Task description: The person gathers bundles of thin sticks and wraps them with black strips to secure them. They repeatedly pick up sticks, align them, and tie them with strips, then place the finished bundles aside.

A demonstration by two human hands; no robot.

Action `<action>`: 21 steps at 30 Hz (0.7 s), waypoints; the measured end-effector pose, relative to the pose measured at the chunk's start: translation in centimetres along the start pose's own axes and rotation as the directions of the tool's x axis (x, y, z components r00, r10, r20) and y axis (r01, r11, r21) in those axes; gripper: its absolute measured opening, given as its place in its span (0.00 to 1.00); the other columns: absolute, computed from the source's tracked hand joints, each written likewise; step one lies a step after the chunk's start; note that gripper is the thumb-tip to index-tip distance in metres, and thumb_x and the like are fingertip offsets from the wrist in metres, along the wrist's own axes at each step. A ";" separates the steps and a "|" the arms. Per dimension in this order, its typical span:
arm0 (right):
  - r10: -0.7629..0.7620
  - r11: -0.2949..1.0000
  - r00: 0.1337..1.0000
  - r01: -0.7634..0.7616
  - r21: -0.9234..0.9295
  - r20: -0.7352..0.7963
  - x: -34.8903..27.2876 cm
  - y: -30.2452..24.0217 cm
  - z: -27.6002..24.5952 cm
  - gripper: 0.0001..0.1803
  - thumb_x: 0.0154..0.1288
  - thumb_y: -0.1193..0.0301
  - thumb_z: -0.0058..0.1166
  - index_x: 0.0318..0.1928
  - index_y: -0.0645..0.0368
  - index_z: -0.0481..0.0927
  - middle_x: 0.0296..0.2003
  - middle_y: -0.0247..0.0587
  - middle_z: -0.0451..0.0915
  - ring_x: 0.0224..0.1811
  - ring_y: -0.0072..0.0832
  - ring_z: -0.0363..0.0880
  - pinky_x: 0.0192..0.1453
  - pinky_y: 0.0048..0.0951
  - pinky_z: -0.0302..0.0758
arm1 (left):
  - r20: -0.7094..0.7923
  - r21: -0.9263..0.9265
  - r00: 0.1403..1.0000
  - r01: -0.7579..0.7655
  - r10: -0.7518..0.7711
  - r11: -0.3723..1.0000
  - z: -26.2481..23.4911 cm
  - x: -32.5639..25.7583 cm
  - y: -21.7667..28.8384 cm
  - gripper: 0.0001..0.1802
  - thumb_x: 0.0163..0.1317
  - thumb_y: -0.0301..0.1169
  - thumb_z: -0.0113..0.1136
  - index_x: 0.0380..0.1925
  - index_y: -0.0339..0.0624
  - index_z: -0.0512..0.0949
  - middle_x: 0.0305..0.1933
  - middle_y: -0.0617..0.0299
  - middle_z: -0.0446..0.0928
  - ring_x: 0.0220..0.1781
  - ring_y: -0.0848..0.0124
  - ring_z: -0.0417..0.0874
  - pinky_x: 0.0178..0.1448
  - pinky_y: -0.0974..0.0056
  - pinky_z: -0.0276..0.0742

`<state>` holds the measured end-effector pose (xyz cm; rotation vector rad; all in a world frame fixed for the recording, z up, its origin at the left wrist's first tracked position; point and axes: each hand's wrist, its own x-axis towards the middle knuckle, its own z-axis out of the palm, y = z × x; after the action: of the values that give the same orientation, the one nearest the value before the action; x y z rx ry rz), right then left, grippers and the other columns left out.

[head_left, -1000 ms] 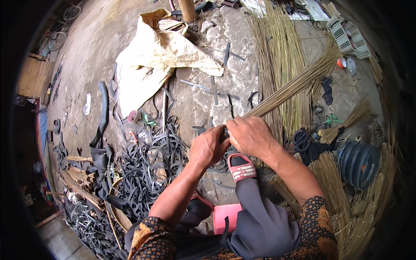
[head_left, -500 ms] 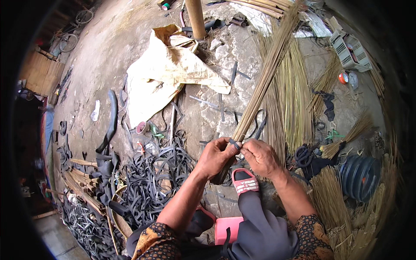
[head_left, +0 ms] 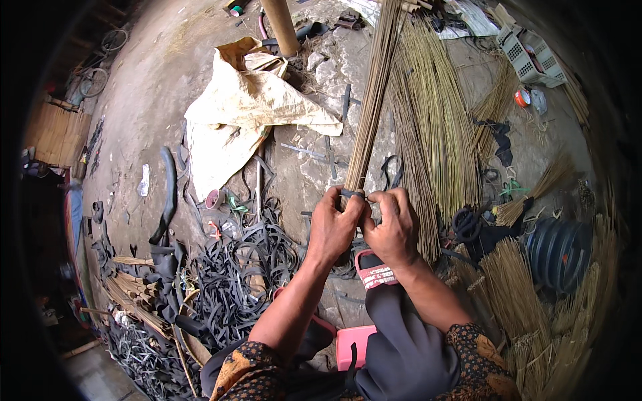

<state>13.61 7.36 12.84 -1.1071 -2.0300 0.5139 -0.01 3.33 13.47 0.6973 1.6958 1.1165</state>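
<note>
A long bundle of thin tan sticks [head_left: 373, 93] stands nearly upright in front of me, its lower end held between both hands. My left hand [head_left: 332, 224] grips the base of the bundle from the left. My right hand [head_left: 393, 227] closes on it from the right, fingers at a dark rubber band [head_left: 353, 194] wrapped around the sticks. Below my hands a foot in a red sandal [head_left: 376, 273] rests on the stone floor.
Loose sticks [head_left: 435, 127] lie spread to the right, with tied broom heads [head_left: 515, 294] beyond. A heap of black rubber strips [head_left: 234, 267] lies left. A tan sack [head_left: 247, 113], a wooden post [head_left: 281, 27], a black ribbed drum [head_left: 558, 250] and a pink stool [head_left: 351, 344] are around.
The stick bundle has swung from leaning far right to nearly upright. Both hands have shifted up and together at its base, around the dark band.
</note>
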 end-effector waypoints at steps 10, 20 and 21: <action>0.004 1.000 0.999 -0.004 0.016 0.044 0.5 0.3 -0.3 0.13 0.62 0.79 0.65 0.45 0.61 0.77 0.40 0.50 0.74 0.38 0.51 0.81 0.40 0.46 0.79 | -0.017 0.046 1.000 0.006 -0.005 0.999 1.2 -0.4 0.6 0.16 0.74 0.37 0.61 0.47 0.33 0.80 0.34 0.66 0.81 0.33 0.81 0.77 0.36 0.71 0.73; 0.079 0.767 0.913 -0.312 0.560 0.400 -0.3 3.0 -0.8 0.28 0.67 0.82 0.57 0.67 0.63 0.69 0.54 0.50 0.79 0.55 0.42 0.83 0.57 0.39 0.81 | 0.020 -0.314 0.984 -0.159 0.174 0.936 1.2 -1.3 -0.7 0.21 0.72 0.30 0.65 0.61 0.33 0.73 0.51 0.60 0.80 0.49 0.76 0.78 0.54 0.69 0.76; 0.096 0.494 0.849 -0.494 0.715 0.520 -1.2 2.4 -0.5 0.35 0.67 0.82 0.56 0.75 0.63 0.64 0.60 0.49 0.79 0.61 0.37 0.82 0.62 0.37 0.80 | -0.002 -0.284 0.977 -0.203 0.212 0.937 1.4 -1.5 -0.7 0.21 0.73 0.30 0.64 0.62 0.34 0.73 0.52 0.60 0.80 0.51 0.76 0.78 0.56 0.69 0.76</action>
<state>15.69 7.70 11.09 -0.7445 -1.5112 1.8432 1.83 2.32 13.30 0.7164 1.4220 1.4568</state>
